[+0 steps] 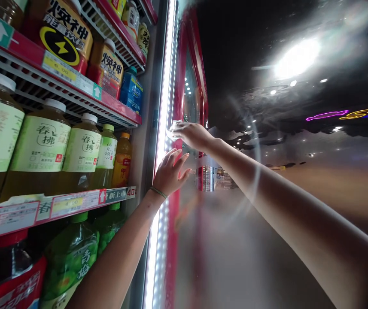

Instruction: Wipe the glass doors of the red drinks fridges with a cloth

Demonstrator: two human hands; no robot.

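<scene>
My right hand [192, 135] is closed on a small white cloth or tissue [173, 131], held against the red frame beside the bright LED strip [168, 77]. Just below it, my left hand [171, 172] has its fingers spread, with nothing in them; a thin band circles that wrist. The left fingertips are near the strip and the red frame [180, 81]; whether they touch it I cannot tell. Part of the white cloth is hidden under the right fingers.
On the left, cooler shelves [87, 92] hold several drinks, among them green-labelled bottles [42, 139], an orange bottle [122, 161] and a blue bottle [132, 91]. Price tags line the shelf edges. A blurred glassy surface [235, 253] spans the right, showing lights.
</scene>
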